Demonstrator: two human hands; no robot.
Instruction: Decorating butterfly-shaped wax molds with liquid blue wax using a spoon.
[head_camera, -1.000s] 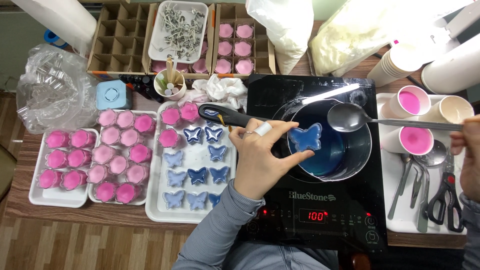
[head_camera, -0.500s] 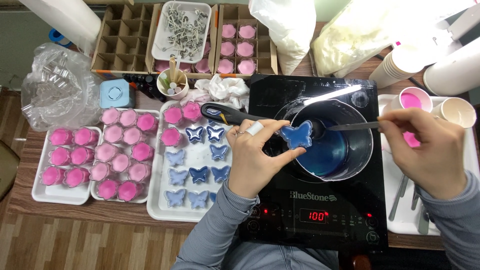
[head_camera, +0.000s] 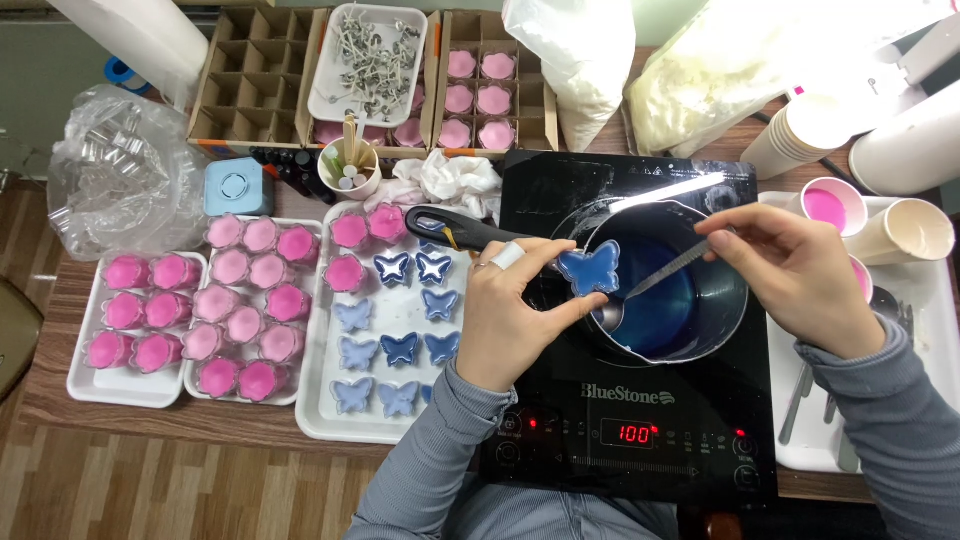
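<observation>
The blue butterfly mould (head_camera: 589, 271) sits at centre frame, over the left rim of the pot (head_camera: 735, 310) of blue liquid. My left hand (head_camera: 515, 310) has its grip closed on the mould, thumb below and fingers above. My right hand (head_camera: 795, 265), right of centre, has its grip closed on the spoon (head_camera: 640, 288) handle; the bowl rests low at the mould's edge. The pot stands on the black cooktop (head_camera: 650, 440). Left of it, a white tray (head_camera: 322, 420) carries filled butterfly moulds (head_camera: 400, 348).
</observation>
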